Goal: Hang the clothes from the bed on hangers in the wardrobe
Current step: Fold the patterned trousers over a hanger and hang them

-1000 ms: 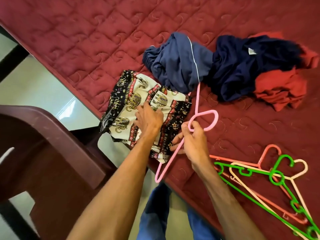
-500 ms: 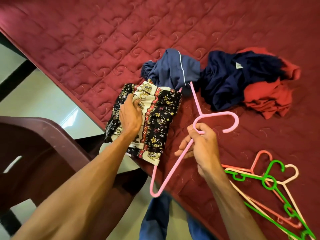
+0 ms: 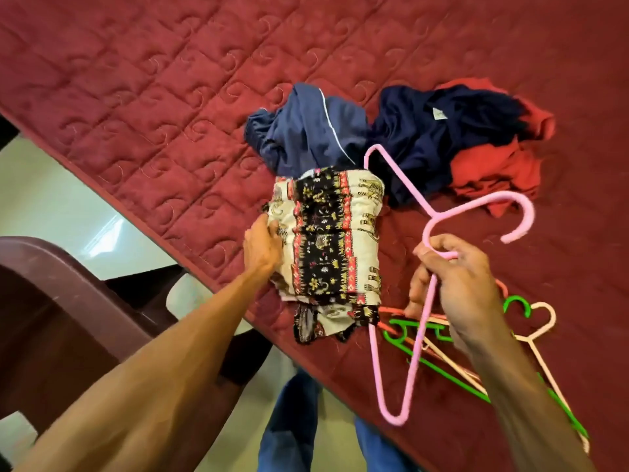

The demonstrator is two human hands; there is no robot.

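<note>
Here, on the maroon quilted mattress (image 3: 170,97), a bundled garment of cream and black cloth with red bands and elephant prints (image 3: 330,243) sits close to the near edge, its lower end reaching that edge. The left hand (image 3: 262,248) grips the garment's left side, fingers closed into the folds. The right hand (image 3: 456,281) holds a pink plastic hanger (image 3: 527,212) just to the right of the garment, fingers curled tight round the loop at its neck; the hook points right and the triangular body slants down towards the person. Under that hand, a loose pile of hangers in green, cream and coral plastic (image 3: 517,299) lies on the mattress.

Beyond the printed garment lie three more crumpled clothes: a mid-blue one with thin white piping (image 3: 306,134), touching it; a dark navy one (image 3: 439,137) beside that; and a red one (image 3: 493,172) partly beneath the navy.

At left stands a dark brown plastic chair (image 3: 68,301) on a pale floor (image 3: 51,199). The person's blue trouser legs (image 3: 289,420) show below.
</note>
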